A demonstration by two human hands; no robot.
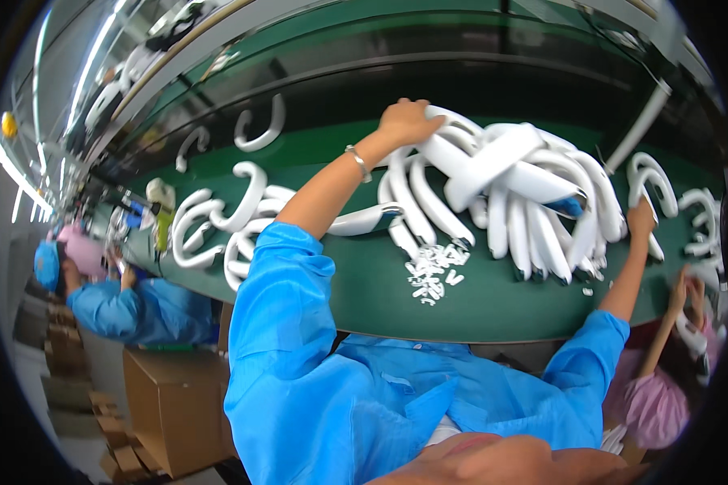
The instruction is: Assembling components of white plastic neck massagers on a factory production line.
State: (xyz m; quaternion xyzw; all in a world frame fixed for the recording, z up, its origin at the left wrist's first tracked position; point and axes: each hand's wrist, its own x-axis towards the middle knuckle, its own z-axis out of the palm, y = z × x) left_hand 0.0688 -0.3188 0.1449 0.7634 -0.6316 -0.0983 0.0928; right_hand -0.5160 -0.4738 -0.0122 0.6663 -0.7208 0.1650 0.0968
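Note:
A pile of glossy white curved plastic pieces (542, 234) lies on the green table in front of me. At its far left side, my left hand (410, 121) is closed on the end of a white curved plastic piece (445, 153). Off to the right of the pile, my right hand (641, 217) is closed around a hook-shaped white curved plastic piece (658, 179); its fingers are partly hidden. Small white plastic clips (433, 271) lie in a loose heap at the pile's near left. One curved piece with a dark opening (366, 221) rests beside my left forearm.
More white curved pieces (243, 202) lie on the left of the green table (396, 311), and others (704, 222) at the far right. Co-workers sit at the left (137, 311) and at the right (663, 396). A cardboard box (166, 404) stands on the floor at lower left.

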